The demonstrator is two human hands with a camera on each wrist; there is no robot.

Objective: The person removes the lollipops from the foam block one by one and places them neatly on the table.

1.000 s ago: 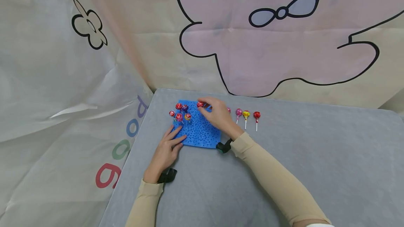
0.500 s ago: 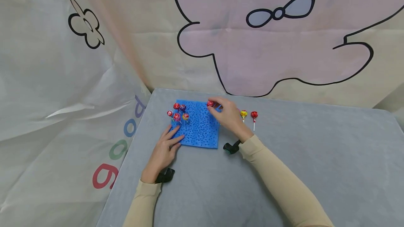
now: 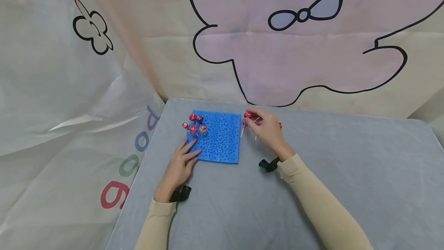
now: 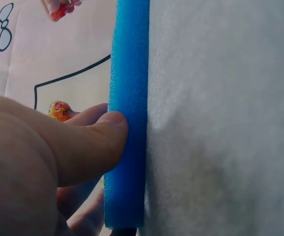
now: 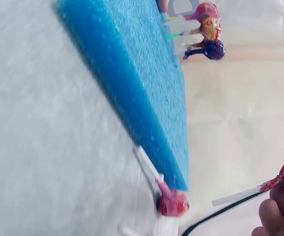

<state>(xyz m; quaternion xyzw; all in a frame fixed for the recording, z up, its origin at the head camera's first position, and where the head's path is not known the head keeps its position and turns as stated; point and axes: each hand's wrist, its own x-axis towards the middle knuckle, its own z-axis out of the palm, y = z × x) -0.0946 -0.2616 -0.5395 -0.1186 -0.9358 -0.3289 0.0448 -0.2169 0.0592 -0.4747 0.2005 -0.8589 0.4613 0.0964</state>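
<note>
Left hand: the left hand lies flat on the near left corner of the blue foam block. Its fingers are straight and spread over the top face, and the left wrist view shows the thumb pressed against the block's side edge. Nothing is gripped.

Right hand: the right hand is raised just right of the block's far right corner. Fingertips pinch the head of a red lollipop, with its white stick pointing away from the hand. The grip is closed on that lollipop.

Foam block: it lies flat on the grey table, left of centre and towards the far edge. Its top face is dotted with small holes.

Planted lollipops: a cluster of lollipops stands upright in the far left corner of the block, sticks sunk into the foam.

Loose lollipops: a pink lollipop lies on the table just beside the block's right edge. Another red one shows at the far side of the right hand, mostly hidden.

Backdrop: a printed cloth hangs behind and to the left of the table.
</note>
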